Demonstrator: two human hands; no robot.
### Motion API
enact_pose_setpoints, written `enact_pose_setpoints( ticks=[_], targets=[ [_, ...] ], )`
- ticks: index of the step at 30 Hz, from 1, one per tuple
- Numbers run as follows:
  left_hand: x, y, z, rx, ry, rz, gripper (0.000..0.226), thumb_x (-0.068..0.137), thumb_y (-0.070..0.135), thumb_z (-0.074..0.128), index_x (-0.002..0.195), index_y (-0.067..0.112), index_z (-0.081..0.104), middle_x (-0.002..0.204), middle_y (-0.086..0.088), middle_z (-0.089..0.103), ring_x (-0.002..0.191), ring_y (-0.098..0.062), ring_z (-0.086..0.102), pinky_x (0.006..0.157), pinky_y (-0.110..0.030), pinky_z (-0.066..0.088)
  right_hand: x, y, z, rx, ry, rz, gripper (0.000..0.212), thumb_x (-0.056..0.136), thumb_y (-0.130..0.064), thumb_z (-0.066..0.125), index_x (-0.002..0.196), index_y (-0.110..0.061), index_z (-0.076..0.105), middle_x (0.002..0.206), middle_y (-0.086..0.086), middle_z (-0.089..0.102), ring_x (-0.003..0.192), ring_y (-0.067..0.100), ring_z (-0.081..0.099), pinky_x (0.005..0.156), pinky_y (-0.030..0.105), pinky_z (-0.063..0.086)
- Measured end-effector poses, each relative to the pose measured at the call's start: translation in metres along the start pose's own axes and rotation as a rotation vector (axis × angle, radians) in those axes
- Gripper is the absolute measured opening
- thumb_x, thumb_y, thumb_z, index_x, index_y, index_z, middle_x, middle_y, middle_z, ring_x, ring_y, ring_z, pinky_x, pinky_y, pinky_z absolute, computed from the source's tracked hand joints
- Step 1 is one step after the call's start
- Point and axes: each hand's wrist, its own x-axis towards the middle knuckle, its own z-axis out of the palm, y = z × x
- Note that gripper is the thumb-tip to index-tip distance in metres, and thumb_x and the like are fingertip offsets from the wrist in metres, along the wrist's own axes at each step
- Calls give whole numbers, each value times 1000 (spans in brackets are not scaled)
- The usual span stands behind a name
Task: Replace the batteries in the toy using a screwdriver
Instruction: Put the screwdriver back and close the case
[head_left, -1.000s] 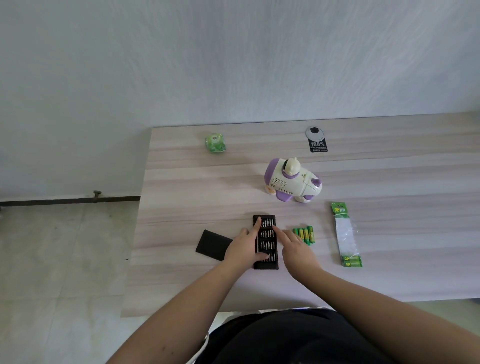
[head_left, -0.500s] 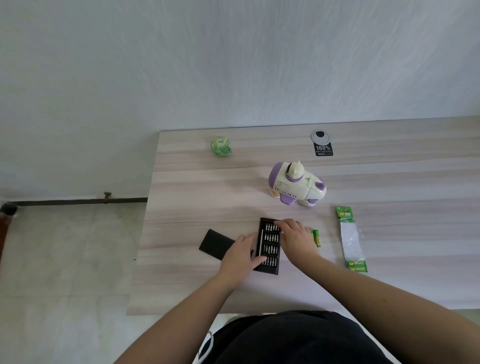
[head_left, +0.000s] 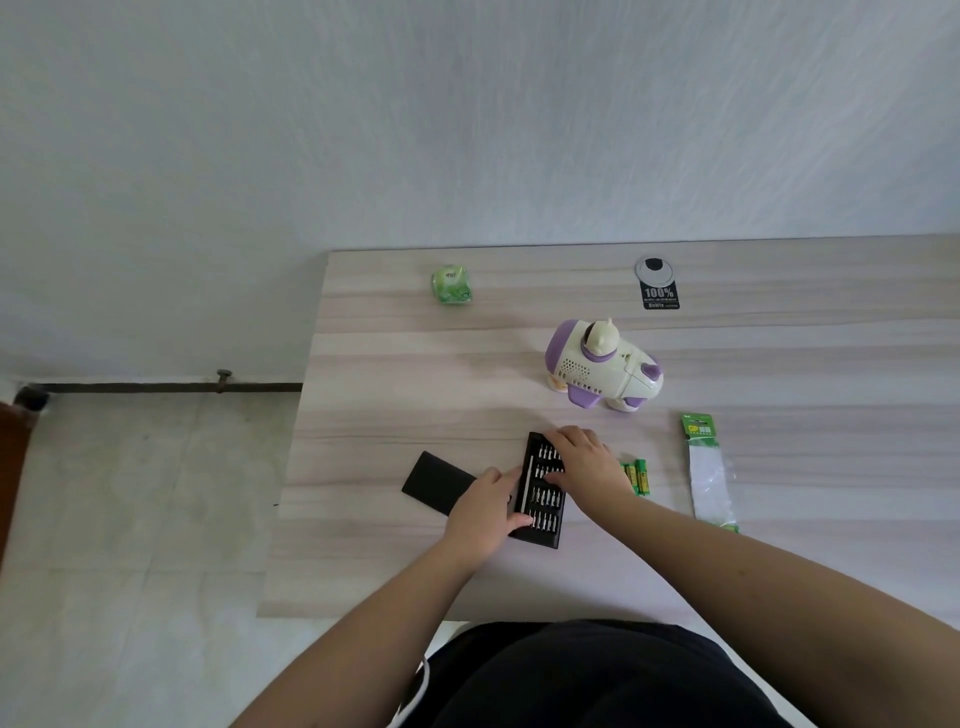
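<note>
A white and purple toy (head_left: 602, 366) stands on the wooden table (head_left: 395, 374). In front of it lies an open black screwdriver bit case (head_left: 540, 512) with rows of silver bits and a driver along its left side. My left hand (head_left: 485, 512) grips the case's near left edge, thumb on the tray. My right hand (head_left: 584, 462) lies over the case's far end with fingers curled down onto the bits; what they hold is hidden. Loose green batteries (head_left: 639, 475) lie just right of that hand.
The case's black lid (head_left: 434, 480) lies left of the case. An opened green battery package (head_left: 706, 467) lies at the right. A green wad (head_left: 451, 285) and a black label (head_left: 658, 291) sit near the far edge. The table's left edge drops to a tiled floor.
My right hand has moved from the case's right side up over its far end. My left hand has shifted back to the case's near left edge.
</note>
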Motion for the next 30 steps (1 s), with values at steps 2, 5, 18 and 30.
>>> enact_pose_setpoints(
  ticks=[2,5,18,30],
  targets=[
    [1,0,-1,1,-9,-3,68,85,36,69,144,33,36,107,2,51,104,-16,54,87,-34,49,-1,0,0,-4,-3,-3,66,91,-36,60,148,-21,30,147,2,37,136,24,32,109,38,31],
    [2,0,-2,-1,-14,-1,68,84,36,69,144,31,38,108,1,51,104,-18,54,87,-36,49,-1,1,2,-6,2,-2,66,91,-36,60,147,-20,31,147,3,37,136,24,32,109,38,32],
    [-4,-3,4,7,31,7,69,79,36,74,141,27,43,118,1,49,115,-16,48,93,-32,44,-7,4,-4,108,102,140,41,103,-26,36,144,-22,35,137,4,51,126,26,44,105,37,31],
    [-9,-8,-1,63,28,79,65,81,39,72,138,23,46,121,0,49,117,-17,46,95,-33,44,-25,9,-17,456,17,195,65,78,-35,77,136,-22,49,126,5,53,114,22,53,90,27,40]
  ],
)
